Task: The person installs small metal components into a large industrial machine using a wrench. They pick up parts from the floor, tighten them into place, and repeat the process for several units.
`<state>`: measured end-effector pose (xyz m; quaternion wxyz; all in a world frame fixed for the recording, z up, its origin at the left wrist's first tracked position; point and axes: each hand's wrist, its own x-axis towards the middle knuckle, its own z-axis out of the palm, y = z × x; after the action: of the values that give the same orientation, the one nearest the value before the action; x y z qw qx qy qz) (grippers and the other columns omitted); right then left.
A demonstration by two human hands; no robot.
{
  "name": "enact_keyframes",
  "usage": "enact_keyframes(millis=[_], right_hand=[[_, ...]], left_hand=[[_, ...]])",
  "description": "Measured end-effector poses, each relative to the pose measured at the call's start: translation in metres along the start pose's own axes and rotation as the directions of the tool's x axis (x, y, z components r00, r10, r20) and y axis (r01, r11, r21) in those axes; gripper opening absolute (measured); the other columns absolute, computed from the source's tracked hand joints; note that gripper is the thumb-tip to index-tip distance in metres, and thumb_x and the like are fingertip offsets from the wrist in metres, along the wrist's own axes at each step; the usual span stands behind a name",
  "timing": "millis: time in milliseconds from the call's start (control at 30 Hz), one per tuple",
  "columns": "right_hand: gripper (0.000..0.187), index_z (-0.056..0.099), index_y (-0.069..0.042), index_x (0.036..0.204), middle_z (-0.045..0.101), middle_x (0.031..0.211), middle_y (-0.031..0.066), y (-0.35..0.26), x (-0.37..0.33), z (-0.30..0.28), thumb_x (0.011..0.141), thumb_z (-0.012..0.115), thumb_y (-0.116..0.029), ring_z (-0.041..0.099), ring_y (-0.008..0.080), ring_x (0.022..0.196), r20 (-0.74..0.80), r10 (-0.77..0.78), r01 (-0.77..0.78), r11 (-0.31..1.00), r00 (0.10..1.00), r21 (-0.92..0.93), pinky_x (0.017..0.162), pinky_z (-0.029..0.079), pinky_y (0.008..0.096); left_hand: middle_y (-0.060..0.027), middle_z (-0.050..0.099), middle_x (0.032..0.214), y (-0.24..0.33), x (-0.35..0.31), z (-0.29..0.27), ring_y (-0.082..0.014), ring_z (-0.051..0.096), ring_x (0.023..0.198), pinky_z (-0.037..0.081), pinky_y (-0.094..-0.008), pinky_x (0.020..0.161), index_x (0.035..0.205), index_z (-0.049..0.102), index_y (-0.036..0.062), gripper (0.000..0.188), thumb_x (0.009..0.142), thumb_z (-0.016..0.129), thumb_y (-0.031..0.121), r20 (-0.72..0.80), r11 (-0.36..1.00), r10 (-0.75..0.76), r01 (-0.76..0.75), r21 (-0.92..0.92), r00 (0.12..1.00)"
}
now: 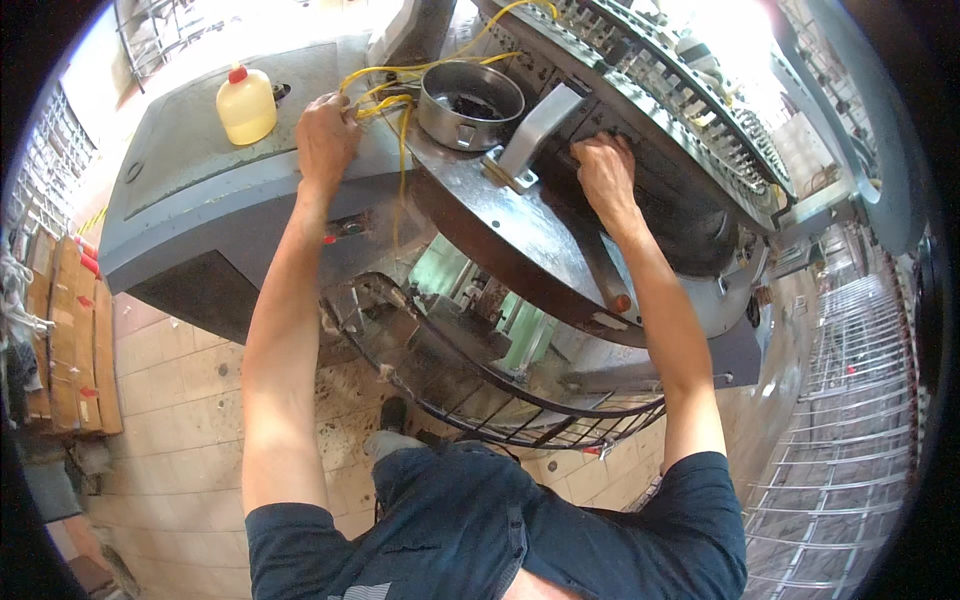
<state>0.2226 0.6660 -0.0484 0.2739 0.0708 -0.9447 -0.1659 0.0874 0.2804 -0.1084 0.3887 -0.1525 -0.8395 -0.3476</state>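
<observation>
At the left, my left hand (328,138) is closed at the end of a loose bundle of yellow cord (385,101), with the fingers curled over it. Further right, my right hand (607,172) reaches to the dark, curved side of a large round machine (650,195). Its fingers are bent and pressed together against that side, and whatever they hold is hidden. Between the hands, a round metal pot (470,108) with dark bits inside stands on the machine's steel plate (500,222). A bent metal bracket (541,135) rises beside the pot.
A yellowish bottle (246,108) with a red cap stands on the grey housing (170,190) at the left. A tool with a brownish-orange tip (621,303) lies on the plate. Below runs a curved black guard rail (480,375). Wire racks (840,400) stand at the right, cardboard (78,340) at the left.
</observation>
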Motion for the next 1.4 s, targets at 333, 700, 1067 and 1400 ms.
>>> enact_keyframes(millis=[333, 700, 1067, 1400], right_hand=[[0.011, 0.074, -0.009, 0.097, 0.076, 0.098, 0.0078, 0.005, -0.021, 0.001, 0.09, 0.066, -0.01, 0.068, 0.0277, 0.101, -0.199, 0.041, -0.04, 0.999, 0.979, 0.008, 0.093, 0.05, 0.0438], [0.013, 0.075, -0.008, 0.088, 0.076, 0.095, 0.0152, 0.002, -0.025, 0.013, 0.082, 0.063, -0.007, 0.072, 0.0327, 0.097, 0.012, 0.224, -0.224, 0.974, 0.974, -0.035, 0.1, 0.051, 0.044], [0.011, 0.074, -0.005, 0.088, 0.072, 0.082, 0.0171, 0.008, -0.035, 0.014, 0.089, 0.066, -0.012, 0.072, 0.0389, 0.079, -0.153, 0.262, -0.262, 0.965, 0.953, 0.021, 0.07, 0.058, 0.0476], [0.012, 0.074, -0.002, 0.088, 0.071, 0.079, 0.0236, -0.013, -0.034, 0.02, 0.088, 0.064, -0.009, 0.073, 0.04, 0.076, -0.129, 0.45, -0.453, 0.892, 0.884, 0.01, 0.067, 0.057, 0.0496]], left_hand=[[-0.024, 0.071, 0.1, -0.001, 0.0, -0.002, -0.0432, 0.068, 0.098, 0.052, -0.0509, 0.089, 0.093, 0.073, -0.0046, 0.017, 0.085, 0.064, 0.007, -0.029, 0.999, 0.026, -0.027, -0.025, 0.999], [-0.022, 0.072, 0.101, 0.005, 0.001, -0.003, -0.0429, 0.067, 0.099, 0.052, -0.0504, 0.088, 0.092, 0.073, -0.0043, 0.014, 0.086, 0.065, 0.006, 0.003, 1.0, 0.003, -0.003, -0.019, 1.0], [-0.0219, 0.072, 0.099, 0.007, 0.002, -0.006, -0.0416, 0.068, 0.095, 0.053, -0.0492, 0.086, 0.093, 0.074, -0.0029, 0.014, 0.087, 0.067, 0.007, 0.012, 0.998, -0.009, 0.01, -0.057, 1.0], [-0.0227, 0.072, 0.096, 0.002, 0.003, -0.004, -0.0421, 0.068, 0.094, 0.053, -0.0495, 0.083, 0.093, 0.075, -0.0017, 0.015, 0.087, 0.068, 0.01, 0.077, 0.999, 0.0, 0.004, -0.051, 0.997]])
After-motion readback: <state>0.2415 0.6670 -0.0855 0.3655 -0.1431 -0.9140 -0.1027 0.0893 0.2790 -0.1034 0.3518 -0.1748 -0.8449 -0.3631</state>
